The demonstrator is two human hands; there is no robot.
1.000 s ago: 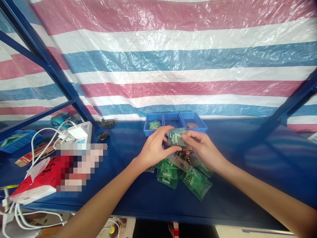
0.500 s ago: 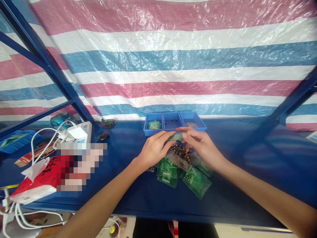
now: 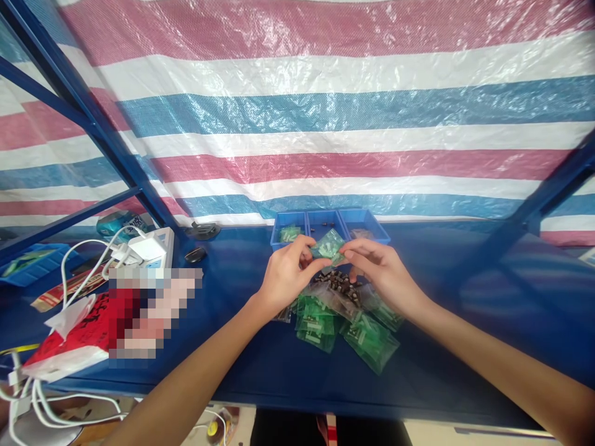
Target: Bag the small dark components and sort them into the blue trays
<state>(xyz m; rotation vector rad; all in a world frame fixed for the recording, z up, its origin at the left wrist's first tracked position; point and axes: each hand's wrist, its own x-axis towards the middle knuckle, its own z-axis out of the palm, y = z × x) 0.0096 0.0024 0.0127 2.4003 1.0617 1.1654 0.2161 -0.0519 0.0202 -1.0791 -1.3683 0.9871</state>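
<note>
A small green plastic bag (image 3: 329, 244) with pale pieces inside is held up between both hands. My left hand (image 3: 289, 271) pinches its left edge, fingers closed. On the other side, the fingertips of my right hand (image 3: 380, 267) grip the bag's right edge. Below the hands lies a pile of small dark metal parts (image 3: 338, 284) on clear bags. Several green bags (image 3: 316, 325) are spread beneath them, another (image 3: 370, 341) nearer the front. Behind the hands sits a blue three-compartment tray (image 3: 382, 237), holding green bags at left, a few dark screws in the middle and a pale bag at right.
At the left of the blue table (image 3: 260, 378) are a white power strip (image 3: 165, 244) with cables, a red and white package (image 3: 79, 337), a dark mouse-like object (image 3: 195, 254) and another blue bin (image 3: 35, 271). Blue frame posts rise at both sides, before a striped sheet.
The green bag has been tilted up and now shows its flat face between the hands. My left hand has turned, its fingers more curled; my right hand has barely moved.
</note>
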